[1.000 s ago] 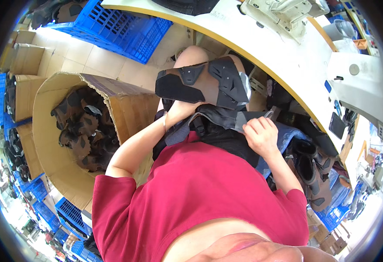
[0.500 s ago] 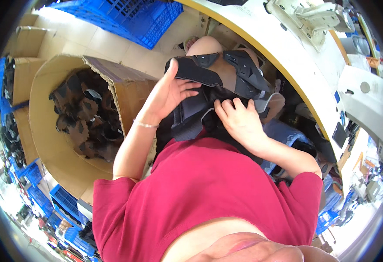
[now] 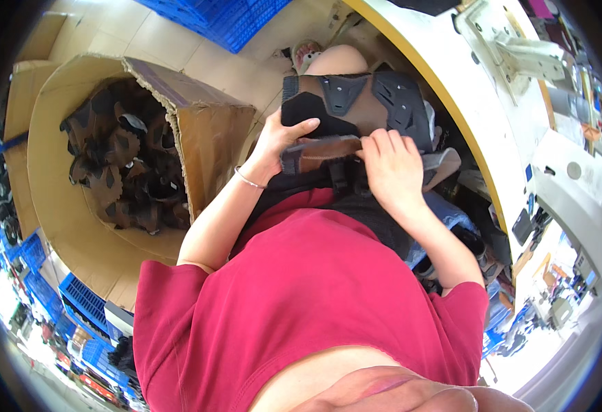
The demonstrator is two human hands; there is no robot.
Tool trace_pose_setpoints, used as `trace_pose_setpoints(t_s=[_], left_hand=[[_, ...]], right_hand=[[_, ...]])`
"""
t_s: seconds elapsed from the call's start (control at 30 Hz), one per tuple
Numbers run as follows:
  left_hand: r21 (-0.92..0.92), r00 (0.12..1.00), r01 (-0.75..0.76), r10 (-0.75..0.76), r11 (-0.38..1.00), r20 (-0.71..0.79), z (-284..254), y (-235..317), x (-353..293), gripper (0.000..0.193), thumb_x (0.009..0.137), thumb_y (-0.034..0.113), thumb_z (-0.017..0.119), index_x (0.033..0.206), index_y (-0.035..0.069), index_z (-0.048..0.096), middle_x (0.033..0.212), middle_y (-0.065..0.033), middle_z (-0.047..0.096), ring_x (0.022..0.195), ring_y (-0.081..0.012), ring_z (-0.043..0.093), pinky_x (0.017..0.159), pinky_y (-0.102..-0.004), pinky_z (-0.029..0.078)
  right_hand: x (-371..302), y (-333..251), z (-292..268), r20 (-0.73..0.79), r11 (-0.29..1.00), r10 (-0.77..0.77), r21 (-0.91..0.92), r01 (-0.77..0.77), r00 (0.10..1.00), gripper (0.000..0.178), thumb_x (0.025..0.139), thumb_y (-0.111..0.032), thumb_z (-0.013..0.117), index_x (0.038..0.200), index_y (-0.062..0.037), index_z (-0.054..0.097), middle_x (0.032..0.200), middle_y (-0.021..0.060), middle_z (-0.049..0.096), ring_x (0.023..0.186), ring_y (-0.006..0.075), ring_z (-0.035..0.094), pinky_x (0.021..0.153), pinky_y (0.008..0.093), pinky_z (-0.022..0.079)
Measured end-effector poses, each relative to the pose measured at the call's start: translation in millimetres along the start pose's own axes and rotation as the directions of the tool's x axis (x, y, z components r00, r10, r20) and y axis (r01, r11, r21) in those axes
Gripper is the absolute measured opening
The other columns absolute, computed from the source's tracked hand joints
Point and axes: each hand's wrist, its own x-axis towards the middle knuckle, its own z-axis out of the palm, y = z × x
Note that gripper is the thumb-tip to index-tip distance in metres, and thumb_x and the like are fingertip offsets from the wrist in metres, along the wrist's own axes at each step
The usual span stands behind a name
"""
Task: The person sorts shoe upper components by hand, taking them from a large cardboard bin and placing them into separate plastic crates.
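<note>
A brown-and-black fabric panel point(image 3: 363, 122) with dark moulded patches lies across my lap. My left hand point(image 3: 275, 145) holds its left end, with the thumb on top and the other fingers mostly hidden beneath. Along the near side runs a narrow brown strip with dark edges point(image 3: 325, 150), somewhat blurred; whether it is a fold of the panel or a separate piece I cannot tell. My right hand point(image 3: 392, 165) is closed on the right end of this strip, thumb and forefinger pinched together. A grey flap point(image 3: 442, 168) sticks out to the right of that hand.
To my left stands an open cardboard box point(image 3: 208, 137) holding many similar brown-and-black pieces. A white worktable point(image 3: 445, 62) with a yellow edge curves along my right, carrying machine parts. A blue plastic crate point(image 3: 236, 24) is at the far side on the tiled floor.
The panel's brown face now shows more fully, where a black part was raised near my left hand. My left hand has gone from spread fingers to a grip; the strip now shows between both hands.
</note>
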Motion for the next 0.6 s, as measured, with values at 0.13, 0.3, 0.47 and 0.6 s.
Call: trace_pose_setpoints(t_s=[0.13,0.3,0.47,0.6], left_hand=[[-0.271,0.999,0.028,-0.023,0.962,0.022,2.0,-2.0,4.5,0.033,0.087,-0.006,0.06,0.119,0.0,0.051,0.11,-0.0093,0.06,0.096,-0.0222,0.064,0.082,-0.04,0.059],[-0.383,0.993,-0.053,0.088,0.922,0.075,-19.1,0.6,5.1,0.029,0.096,0.008,0.052,0.125,0.002,0.051,0.115,-0.0104,0.061,0.095,-0.0197,0.065,0.079,-0.0344,0.057],[-0.163,0.983,-0.097,0.121,0.982,0.14,-24.5,17.8,2.5,0.037,0.097,0.02,0.049,0.127,-0.001,0.05,0.124,-0.0097,0.056,0.113,-0.0184,0.055,0.096,-0.033,0.047],[0.042,0.939,-0.315,0.305,0.948,0.157,-14.7,16.5,-11.4,0.06,0.083,0.017,0.072,0.133,-0.003,0.045,0.122,-0.007,0.056,0.109,-0.0119,0.053,0.097,-0.0279,0.042]], right_hand=[[16.2,-8.2,19.8,0.065,0.999,0.013,0.036,-0.015,0.998,0.029,0.08,-0.038,0.064,0.075,-0.0118,0.053,0.067,0.0009,0.055,0.063,0.0176,0.058,0.064,0.0334,0.042],[33.4,18.1,29.0,0.083,0.989,-0.098,0.118,0.088,0.992,0.037,0.081,-0.043,0.064,0.064,-0.0119,0.051,0.05,0.0029,0.054,0.051,0.0192,0.057,0.064,0.0314,0.04],[40.4,24.4,33.3,0.16,0.981,-0.144,0.153,0.12,0.977,0.04,0.081,-0.045,0.063,0.062,-0.0116,0.053,0.049,0.0047,0.054,0.049,0.0205,0.057,0.064,0.0316,0.04],[47.1,25.0,34.6,0.224,0.981,-0.129,0.173,0.091,0.966,0.044,0.082,-0.049,0.06,0.06,-0.0116,0.055,0.05,0.0074,0.056,0.05,0.0225,0.058,0.063,0.0332,0.041]])
